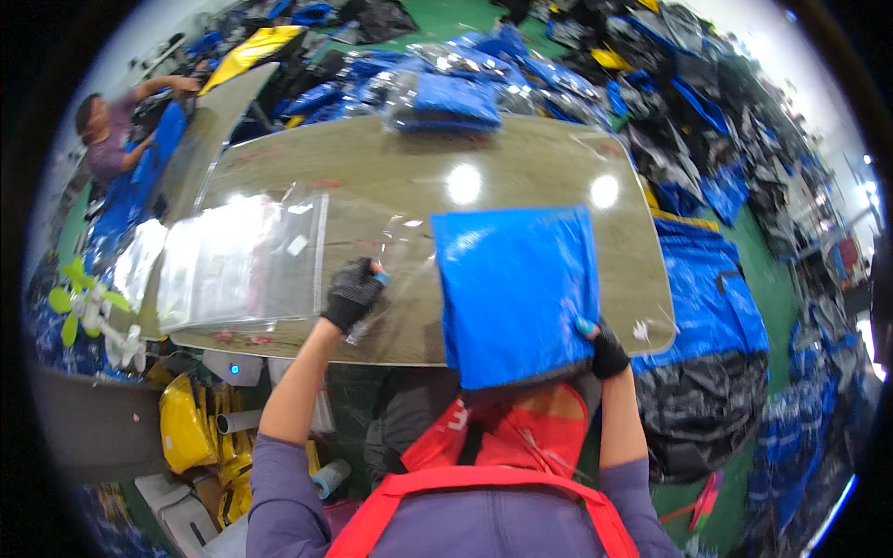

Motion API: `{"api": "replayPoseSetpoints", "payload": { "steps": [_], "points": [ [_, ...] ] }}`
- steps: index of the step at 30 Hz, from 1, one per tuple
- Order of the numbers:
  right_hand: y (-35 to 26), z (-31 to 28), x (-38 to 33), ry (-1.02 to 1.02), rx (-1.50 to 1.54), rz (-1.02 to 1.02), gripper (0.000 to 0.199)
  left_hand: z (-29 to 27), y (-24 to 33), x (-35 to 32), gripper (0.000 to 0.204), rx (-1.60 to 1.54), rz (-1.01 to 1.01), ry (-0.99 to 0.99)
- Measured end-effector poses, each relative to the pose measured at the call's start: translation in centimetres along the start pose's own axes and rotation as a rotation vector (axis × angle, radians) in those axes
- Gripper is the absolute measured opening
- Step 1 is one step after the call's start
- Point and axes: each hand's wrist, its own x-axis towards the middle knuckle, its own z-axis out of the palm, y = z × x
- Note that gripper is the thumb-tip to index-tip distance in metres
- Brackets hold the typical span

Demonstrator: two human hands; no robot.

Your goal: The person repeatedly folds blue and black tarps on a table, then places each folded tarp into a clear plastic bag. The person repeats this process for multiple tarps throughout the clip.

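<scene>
Pinching a folded blue woven-plastic sheet (519,288) low on its right edge: black-gloved right hand (609,353), thumb on top. Sheet overhangs glossy olive table (549,167). Black-gloved left hand (355,294) curled near clear film (395,244); cannot tell if gripping. Sheet probably light, floppy, slippery; hold folded edges

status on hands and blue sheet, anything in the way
Black-gloved right hand holding folded glossy blue sheet by right edge; black-gloved left hand near clear plastic film, grip unclear. Sheet overhangs near edge of brownish table. Nothing on top.
</scene>
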Motion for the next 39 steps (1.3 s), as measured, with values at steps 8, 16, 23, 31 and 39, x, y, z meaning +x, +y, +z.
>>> {"api": "replayPoseSetpoints", "payload": {
  "steps": [8,16,23,31,39],
  "points": [
    [-2.4,-1.3,-3.0,0.017,-0.149,0.224,0.07,4.2,9.3,-1.1,0.019,-0.397,-0.085,-0.132],
    [10.7,5.0,-3.1,-0.274,0.105,0.009,0.053,-1.6,13.2,-3.7,0.01,-0.015,0.392,-0.238],
    [5.4,2.6,6.8,-0.142,-0.275,0.111,0.043,-1.6,14.0,-6.4,0.011,-0.135,0.333,-0.214],
    [3.0,3.6,3.3,-0.125,-0.275,-0.115,0.033,-1.4,15.7,-7.6,0.04,0.252,0.381,-0.289],
    [3.8,2.6,0.3,-0.06,-0.907,0.098,0.072,0.5,15.1,-8.3,0.046,-0.033,0.036,-0.136]
  ]
}}
